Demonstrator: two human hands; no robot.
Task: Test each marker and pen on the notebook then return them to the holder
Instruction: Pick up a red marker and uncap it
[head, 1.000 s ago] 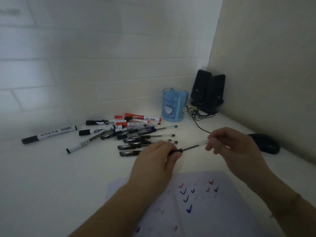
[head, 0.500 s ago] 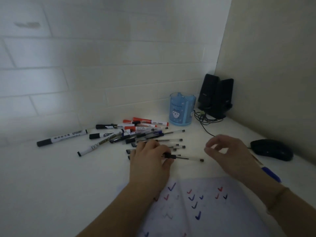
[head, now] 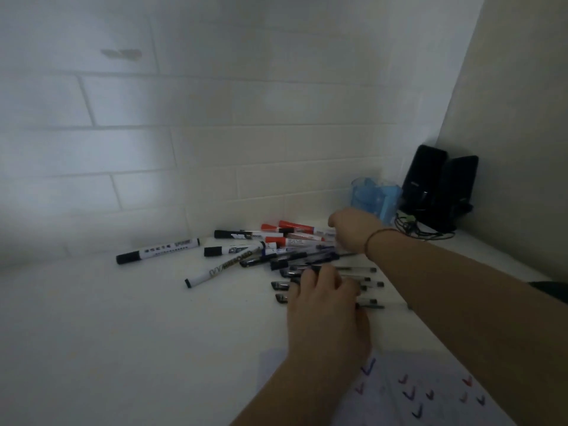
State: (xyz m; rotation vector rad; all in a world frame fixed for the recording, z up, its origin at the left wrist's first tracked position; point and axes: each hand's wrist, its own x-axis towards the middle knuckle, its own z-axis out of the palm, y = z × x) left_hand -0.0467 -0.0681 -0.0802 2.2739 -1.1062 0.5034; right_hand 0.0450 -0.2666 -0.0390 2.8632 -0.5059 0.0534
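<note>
At the bottom right of the frame lies the notebook [head: 430,392], open on the desk [head: 123,348], with small red, blue and purple ticks drawn on it. So some pens look tested already.

Just above it, in the lower middle, the left hand [head: 329,309] lies palm down on a row of clear pens [head: 365,279]. Its fingers are bent over them, but I cannot tell if it holds one.

Farther up, in the middle of the frame, more pens and the markers [head: 233,259] lie in a loose pile, some with red caps and some with black.

The right hand [head: 353,229] reaches across to the far end of the pile, just in front of the blue holder [head: 375,198] at the middle right. Its fingers are hidden from here, so I cannot tell if it holds anything. Black speakers [head: 439,186] stand in the corner beside the holder.

I think the step is picking the next pen or marker to try. Next, one must be pulled free of the pile, uncapped, and brought back to the notebook for a tick.
</note>
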